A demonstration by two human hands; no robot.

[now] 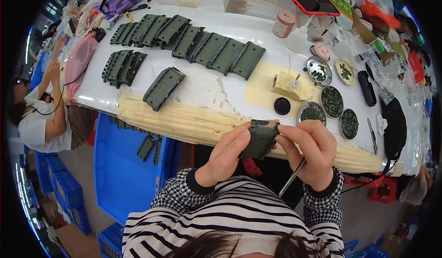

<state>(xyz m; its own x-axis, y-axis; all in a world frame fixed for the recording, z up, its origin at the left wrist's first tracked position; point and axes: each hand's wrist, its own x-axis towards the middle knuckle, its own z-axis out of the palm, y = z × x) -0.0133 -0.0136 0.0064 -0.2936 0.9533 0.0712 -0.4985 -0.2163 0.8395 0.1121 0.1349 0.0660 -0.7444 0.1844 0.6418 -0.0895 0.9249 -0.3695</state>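
The room around me is a small-parts assembly workshop. Indicators: a long white worktable [202,90] bearing rows of matching curved dark-green ribbed pieces [225,53]; small dark-green parts [332,102] held in round dishes, right; stacked blue plastic crates [69,193], left; a white-shirted co-worker [43,124], left.

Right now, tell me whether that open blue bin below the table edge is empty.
Not empty: the blue bin holds a few dark green pieces at its table end, though most of its bottom is bare.
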